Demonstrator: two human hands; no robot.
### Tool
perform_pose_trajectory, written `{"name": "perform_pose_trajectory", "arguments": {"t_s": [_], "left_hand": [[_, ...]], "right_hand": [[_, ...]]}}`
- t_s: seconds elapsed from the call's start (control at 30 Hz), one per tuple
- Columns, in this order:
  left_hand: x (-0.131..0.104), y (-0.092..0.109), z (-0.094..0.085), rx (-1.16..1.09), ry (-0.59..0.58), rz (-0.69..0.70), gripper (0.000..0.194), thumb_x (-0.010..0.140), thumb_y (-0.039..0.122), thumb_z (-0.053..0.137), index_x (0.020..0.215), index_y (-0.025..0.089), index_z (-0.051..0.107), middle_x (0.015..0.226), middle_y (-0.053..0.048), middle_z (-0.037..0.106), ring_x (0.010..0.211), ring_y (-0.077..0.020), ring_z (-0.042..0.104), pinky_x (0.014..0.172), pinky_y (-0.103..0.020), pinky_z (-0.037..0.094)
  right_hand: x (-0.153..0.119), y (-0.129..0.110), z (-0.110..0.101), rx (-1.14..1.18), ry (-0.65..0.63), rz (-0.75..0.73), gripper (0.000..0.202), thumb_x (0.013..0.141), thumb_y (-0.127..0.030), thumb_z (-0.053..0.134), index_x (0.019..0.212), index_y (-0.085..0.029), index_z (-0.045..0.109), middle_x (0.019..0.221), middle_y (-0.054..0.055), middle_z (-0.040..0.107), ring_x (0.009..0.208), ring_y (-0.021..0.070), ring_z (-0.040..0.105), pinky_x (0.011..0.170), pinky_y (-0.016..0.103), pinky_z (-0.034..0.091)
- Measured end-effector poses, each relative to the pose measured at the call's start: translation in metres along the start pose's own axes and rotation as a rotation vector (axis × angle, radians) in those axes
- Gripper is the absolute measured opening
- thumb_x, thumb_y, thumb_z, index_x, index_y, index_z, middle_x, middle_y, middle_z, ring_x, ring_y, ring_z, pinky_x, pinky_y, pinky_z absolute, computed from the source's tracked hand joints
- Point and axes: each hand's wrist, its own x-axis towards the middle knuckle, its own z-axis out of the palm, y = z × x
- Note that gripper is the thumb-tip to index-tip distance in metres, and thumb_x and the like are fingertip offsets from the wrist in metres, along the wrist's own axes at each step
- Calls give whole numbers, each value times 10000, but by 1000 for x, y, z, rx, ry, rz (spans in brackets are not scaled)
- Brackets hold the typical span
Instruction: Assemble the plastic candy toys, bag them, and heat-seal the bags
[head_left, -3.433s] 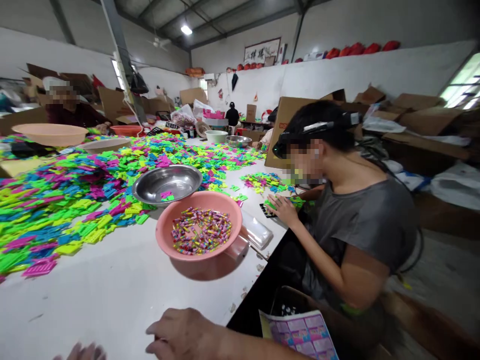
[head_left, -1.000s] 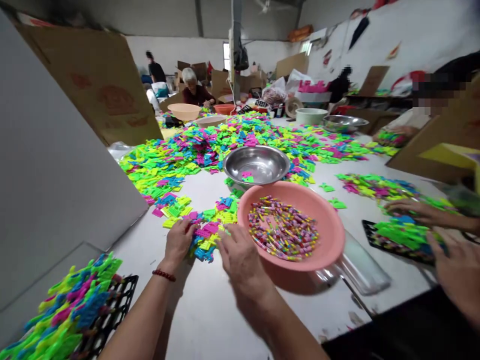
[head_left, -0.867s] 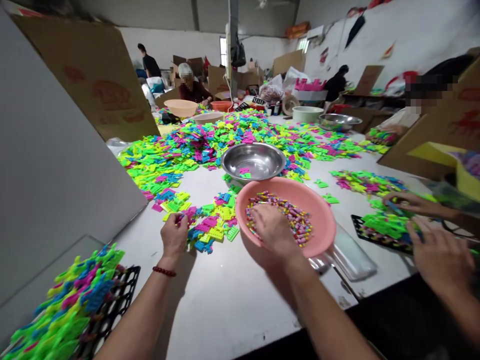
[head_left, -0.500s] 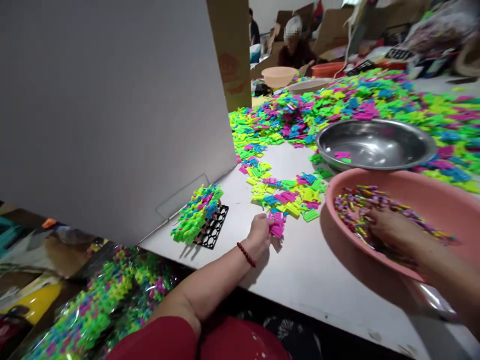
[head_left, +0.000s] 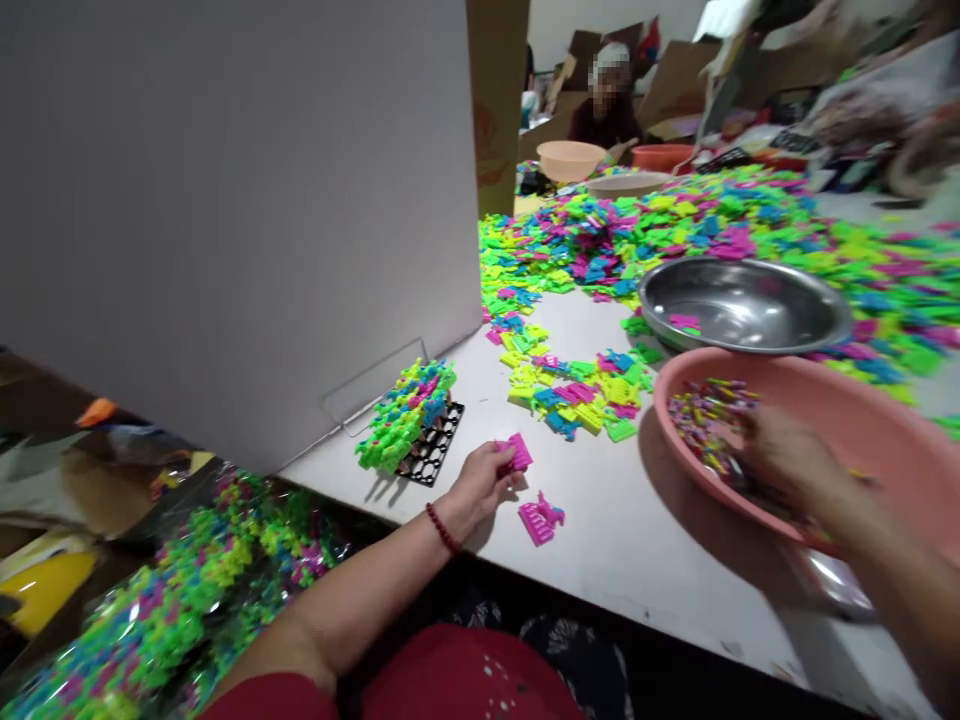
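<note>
Between thumb and fingers, my left hand pinches a pink plastic piece, held low over the white table. Another pink comb-like piece lies on the tabletop just right of that hand. Inside the pink basin my right hand reaches among many small multicoloured parts; its fingers are blurred and partly hidden. To the left stands a black grid rack, with rows of bright green, yellow, blue and pink pieces upright on it.
Loose flat pieces lie in front of a large heap. A steel bowl touches the basin's far side. A tall pale panel walls off the left. Bagged pieces sit below the table; a co-worker sits beyond.
My left hand has drawn back leftward from the loose pieces with a pink piece. A second pink piece now lies alone nearer the table edge. My right hand remains in the basin.
</note>
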Motion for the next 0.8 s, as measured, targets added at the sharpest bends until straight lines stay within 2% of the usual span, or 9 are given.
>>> {"name": "perform_pose_trajectory", "arguments": {"t_s": [0.07,0.13,0.17,0.23,0.37,0.53,0.6,0.67,0.8], "left_hand": [[-15,1,-2,-25,-70,-40,128,772,100,683,813,129,565,756,-33,619,602,-91,613,560,-168,521],[-31,2,-3,-54,-126,-79,149,756,75,700,832,127,583,784,-37,636,662,-105,646,612,-176,554],[-38,3,-4,-72,-151,-97,170,742,60,708,849,126,593,802,-41,647,693,-117,663,639,-186,568],[-49,4,-3,-105,-196,-132,251,702,21,717,908,123,618,860,-57,674,760,-148,695,684,-202,585],[-65,7,0,-122,-258,-135,464,601,-65,682,1027,113,633,979,-93,712,868,-205,719,796,-258,596],[-77,11,-1,-114,-348,-100,591,540,-57,707,1102,113,639,1058,-112,717,983,-249,702,880,-303,574],[-79,11,-3,-81,-344,-109,580,543,-25,756,1092,122,641,1046,-98,715,947,-237,704,831,-292,584],[-79,10,-6,-30,-304,-117,496,574,43,814,1036,121,649,951,-64,710,797,-170,694,688,-232,580],[-78,3,-8,39,-265,-113,336,620,182,875,849,118,638,785,-15,661,582,-67,573,463,-133,426]], "right_hand": [[-7,-27,-11,-89,-6,-30,128,704,-339,717,761,-228,689,863,209,663,905,397,602,779,509,415],[-17,-55,-18,-48,129,-110,151,799,-333,595,809,-203,672,1058,215,648,1122,376,541,927,495,404],[-25,-69,-19,2,176,-123,172,814,-339,573,815,-196,669,1079,199,648,1143,353,532,962,487,401],[-45,-93,-15,173,183,-61,227,826,-384,585,881,-184,680,1019,141,668,1044,296,580,932,461,442],[-103,-128,8,662,14,202,460,857,-518,600,1190,-204,652,907,37,644,710,158,563,690,324,491],[-177,-157,38,886,-245,310,460,837,-486,666,1224,-238,671,992,34,594,642,107,472,581,262,424],[-197,-167,45,963,-284,372,454,805,-433,722,1217,-252,662,1021,31,610,683,114,484,605,255,425],[-209,-176,50,1070,-311,452,452,758,-377,781,1171,-249,647,1006,24,639,743,130,519,649,250,431],[-220,-187,53,1182,-361,533,442,727,-352,825,1054,-230,553,919,4,648,795,145,554,707,252,430]]}}
